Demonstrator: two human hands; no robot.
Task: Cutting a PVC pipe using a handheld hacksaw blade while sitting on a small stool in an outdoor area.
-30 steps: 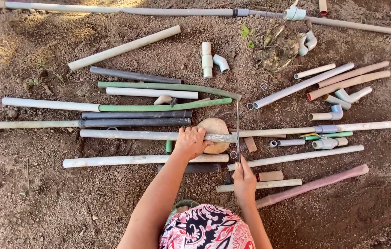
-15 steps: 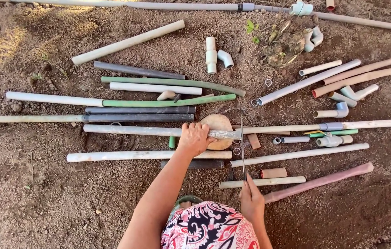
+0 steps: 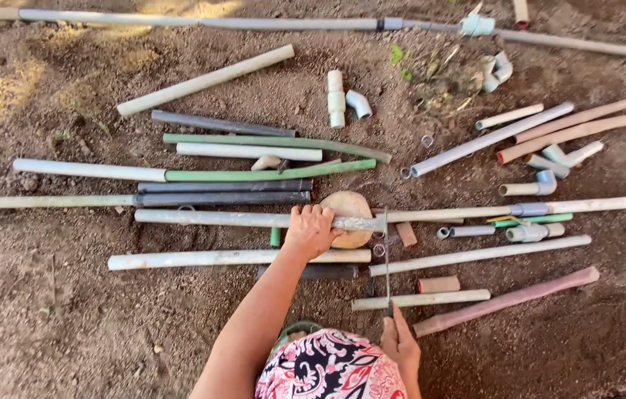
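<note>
Grey-white plastic pipe (image 3: 254,219), long, straight and dusty, lies level across the middle of the dirt, its right end resting on a round tan wooden block (image 3: 350,214). The left hand (image 3: 311,230) presses down on it just left of that block, fingers curled together over the top of the pipe. The right hand (image 3: 400,341), at 6 o'clock from the block, has its fingers closed around the handle end of a thin dark hacksaw (image 3: 387,258), whose blade runs toward 12 o'clock and crosses the pipe's end at the block's right edge.

Such a pipe is probably light, stiff and hollow, smooth enough under its dust to roll, so it seems best held from above, close to the block, where it is supported. Away from the support it would likely flex or chatter.

Counted: one block, one saw. Roughly twenty lengths of pipe lie around in white, grey, green and pinkish brown, mostly parallel; overlaps make the exact number unclear. Short white elbow and tee fittings (image 3: 494,70), about six, sit from 1 to 3 o'clock of the block, well apart from the hands. Two small stubby brown offcuts (image 3: 438,284) lie near 4 o'clock. One very long grey pipe (image 3: 202,22) runs along the top at 12 o'clock.
</note>
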